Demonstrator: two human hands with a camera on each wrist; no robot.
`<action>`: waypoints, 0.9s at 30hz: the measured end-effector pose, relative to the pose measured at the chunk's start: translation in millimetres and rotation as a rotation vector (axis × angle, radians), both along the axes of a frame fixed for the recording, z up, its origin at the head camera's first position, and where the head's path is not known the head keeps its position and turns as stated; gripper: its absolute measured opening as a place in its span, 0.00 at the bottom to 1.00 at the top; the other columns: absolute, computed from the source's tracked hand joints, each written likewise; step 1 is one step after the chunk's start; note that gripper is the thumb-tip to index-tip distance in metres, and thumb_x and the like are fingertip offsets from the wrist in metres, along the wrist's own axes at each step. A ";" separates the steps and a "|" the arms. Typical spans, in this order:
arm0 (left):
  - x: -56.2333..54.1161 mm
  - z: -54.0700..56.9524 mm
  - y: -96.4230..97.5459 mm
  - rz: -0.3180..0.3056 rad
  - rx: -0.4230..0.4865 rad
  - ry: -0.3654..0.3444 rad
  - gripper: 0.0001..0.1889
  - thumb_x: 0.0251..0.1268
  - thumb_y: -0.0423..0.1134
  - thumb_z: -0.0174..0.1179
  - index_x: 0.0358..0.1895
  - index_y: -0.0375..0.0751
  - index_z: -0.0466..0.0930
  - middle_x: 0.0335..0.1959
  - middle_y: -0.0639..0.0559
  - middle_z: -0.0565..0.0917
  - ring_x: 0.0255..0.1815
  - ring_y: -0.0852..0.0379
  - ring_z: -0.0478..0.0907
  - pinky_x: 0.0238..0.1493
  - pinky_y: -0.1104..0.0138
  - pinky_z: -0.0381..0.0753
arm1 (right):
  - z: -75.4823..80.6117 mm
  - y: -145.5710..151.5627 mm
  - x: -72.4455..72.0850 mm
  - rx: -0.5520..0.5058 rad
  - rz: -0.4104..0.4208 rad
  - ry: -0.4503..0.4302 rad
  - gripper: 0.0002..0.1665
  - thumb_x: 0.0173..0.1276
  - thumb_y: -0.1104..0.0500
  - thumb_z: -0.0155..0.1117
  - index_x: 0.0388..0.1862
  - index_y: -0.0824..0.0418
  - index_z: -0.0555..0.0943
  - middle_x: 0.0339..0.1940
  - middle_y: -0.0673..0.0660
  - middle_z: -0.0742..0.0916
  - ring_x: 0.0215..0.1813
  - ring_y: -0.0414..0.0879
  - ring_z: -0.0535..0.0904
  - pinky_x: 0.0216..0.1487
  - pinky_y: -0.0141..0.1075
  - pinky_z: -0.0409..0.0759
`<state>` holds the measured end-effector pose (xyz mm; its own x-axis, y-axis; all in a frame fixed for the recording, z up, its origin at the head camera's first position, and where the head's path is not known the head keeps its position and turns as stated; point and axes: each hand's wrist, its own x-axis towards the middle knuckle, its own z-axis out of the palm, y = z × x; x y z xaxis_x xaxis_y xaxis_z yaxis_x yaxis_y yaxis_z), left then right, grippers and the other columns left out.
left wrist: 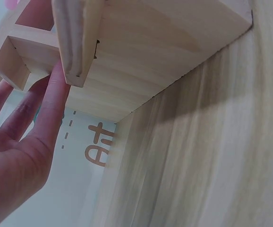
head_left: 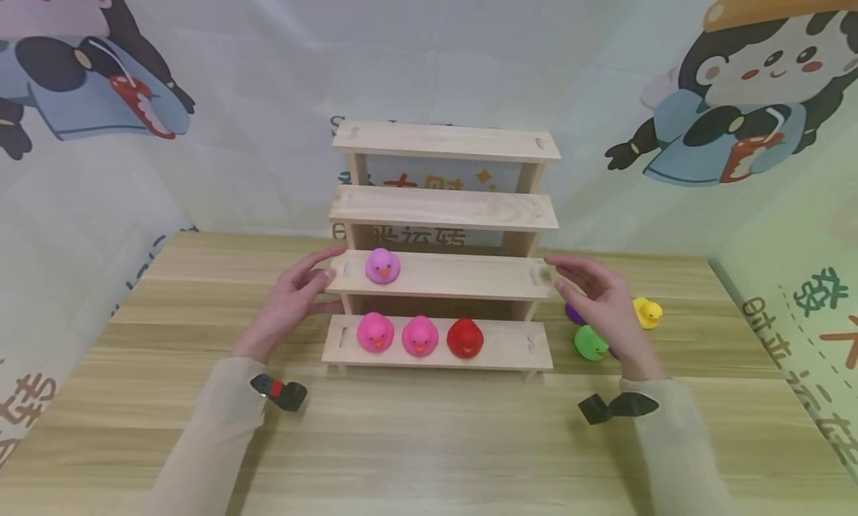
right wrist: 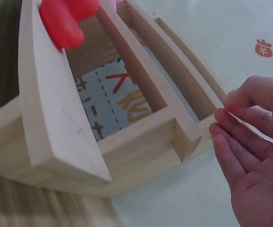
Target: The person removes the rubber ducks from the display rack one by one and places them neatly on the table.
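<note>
A four-step wooden rack (head_left: pixel 442 275) stands on the table. My left hand (head_left: pixel 295 296) is at the left end of its second step from the bottom, fingertips against the wood. In the left wrist view, the left fingers (left wrist: pixel 54 106) extend up along the step's end. My right hand (head_left: pixel 599 300) is by the opposite end, fingers loosely bent and holding nothing. On the second step sits a light purple rubber duck (head_left: pixel 382 266). Two pink rubber ducks (head_left: pixel 375 333) and a red rubber duck (head_left: pixel 465 339) line the bottom step.
Right of the rack, partly behind my right hand, lie a green duck (head_left: pixel 590 344), a yellow duck (head_left: pixel 647 313) and a dark purple one (head_left: pixel 573 313). A printed cloth (head_left: pixel 429 62) hangs behind the table (head_left: pixel 415 441) and along its sides.
</note>
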<state>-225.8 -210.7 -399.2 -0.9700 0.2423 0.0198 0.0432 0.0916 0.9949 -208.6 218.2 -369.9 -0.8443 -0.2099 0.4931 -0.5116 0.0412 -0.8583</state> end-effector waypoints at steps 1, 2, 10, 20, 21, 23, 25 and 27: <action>-0.2 0.0 0.0 0.000 -0.001 -0.001 0.25 0.77 0.42 0.47 0.74 0.47 0.60 0.65 0.34 0.65 0.64 0.37 0.66 0.51 0.56 0.81 | 0.2 -2.2 -0.6 -0.005 0.005 0.002 0.18 0.62 0.81 0.56 0.52 0.77 0.77 0.52 0.54 0.84 0.58 0.46 0.77 0.64 0.34 0.71; -0.3 0.0 0.1 0.000 -0.003 -0.001 0.25 0.77 0.42 0.47 0.74 0.47 0.60 0.64 0.33 0.66 0.64 0.37 0.66 0.51 0.56 0.81 | 0.3 -4.2 -1.2 -0.009 0.008 0.005 0.18 0.62 0.81 0.56 0.52 0.77 0.77 0.52 0.55 0.84 0.58 0.46 0.77 0.64 0.35 0.72; -2.2 -1.5 0.2 -0.003 0.010 0.012 0.24 0.77 0.41 0.47 0.73 0.46 0.61 0.65 0.35 0.66 0.63 0.37 0.67 0.50 0.57 0.82 | 3.4 -19.0 -7.3 0.059 0.008 0.046 0.19 0.63 0.80 0.57 0.54 0.79 0.76 0.53 0.71 0.81 0.58 0.46 0.77 0.63 0.34 0.72; -2.2 -2.1 -0.4 0.002 -0.002 0.016 0.24 0.77 0.42 0.47 0.73 0.46 0.61 0.62 0.33 0.68 0.60 0.37 0.72 0.48 0.56 0.82 | 7.1 -39.1 -9.6 0.084 0.031 0.022 0.19 0.65 0.78 0.57 0.55 0.76 0.76 0.54 0.71 0.80 0.58 0.45 0.77 0.63 0.34 0.72; -2.0 -2.1 -0.4 0.005 -0.005 0.015 0.24 0.77 0.42 0.47 0.73 0.46 0.61 0.62 0.33 0.69 0.59 0.38 0.72 0.48 0.55 0.82 | 7.3 -41.7 -10.0 0.079 0.040 0.021 0.19 0.65 0.78 0.58 0.55 0.76 0.76 0.55 0.71 0.80 0.58 0.45 0.77 0.63 0.35 0.72; -1.4 -2.0 -0.3 0.010 -0.010 0.014 0.24 0.77 0.42 0.47 0.73 0.46 0.61 0.60 0.33 0.70 0.58 0.38 0.73 0.49 0.55 0.82 | 7.6 -47.1 -11.3 0.065 0.059 0.020 0.19 0.64 0.78 0.57 0.55 0.77 0.76 0.55 0.71 0.80 0.59 0.46 0.76 0.64 0.36 0.72; -0.9 -1.8 -0.3 0.013 -0.013 0.012 0.24 0.78 0.42 0.47 0.73 0.46 0.61 0.60 0.33 0.70 0.58 0.38 0.73 0.49 0.55 0.82 | 8.2 -52.4 -12.5 0.059 0.072 0.019 0.19 0.64 0.78 0.57 0.55 0.77 0.76 0.55 0.70 0.80 0.59 0.47 0.76 0.64 0.37 0.72; -0.5 -1.4 -0.3 0.012 -0.014 0.010 0.24 0.78 0.42 0.47 0.74 0.46 0.61 0.60 0.33 0.70 0.59 0.38 0.72 0.49 0.56 0.82 | 9.0 -57.4 -13.2 0.058 0.078 0.021 0.19 0.65 0.78 0.58 0.55 0.76 0.76 0.55 0.69 0.81 0.59 0.47 0.76 0.64 0.37 0.72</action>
<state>-226.3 -210.9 -400.6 -0.9725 0.2313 0.0263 0.0520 0.1057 0.9930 -221.8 160.8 -360.9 -0.8139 -0.3030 0.4958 -0.5331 0.0501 -0.8446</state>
